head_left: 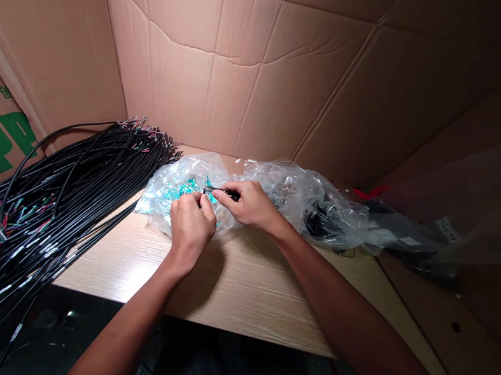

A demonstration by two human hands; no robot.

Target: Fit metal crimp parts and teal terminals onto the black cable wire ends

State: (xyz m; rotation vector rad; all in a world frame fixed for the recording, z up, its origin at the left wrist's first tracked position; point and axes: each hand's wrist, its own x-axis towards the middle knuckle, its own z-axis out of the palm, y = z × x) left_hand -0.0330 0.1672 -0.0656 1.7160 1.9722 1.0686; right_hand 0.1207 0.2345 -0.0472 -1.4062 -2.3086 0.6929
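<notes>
My left hand [190,222] is closed, thumb and fingers pinched on a small dark piece that is mostly hidden by the fingers. My right hand [252,201] grips a slim black-handled hand tool [231,193]; its narrow metallic tip reaches left to the piece at the left fingertips. Whether the tool is tweezers or small pliers I cannot tell. Both hands are close together over a clear plastic bag [210,161] with small teal parts [186,186] in it.
A thick bundle of black cables [100,162] with stripped coloured wire ends lies at the left. More clear bags [323,191], one with black parts, sit at the right of the wooden table [246,304]. Cardboard walls [227,56] stand behind.
</notes>
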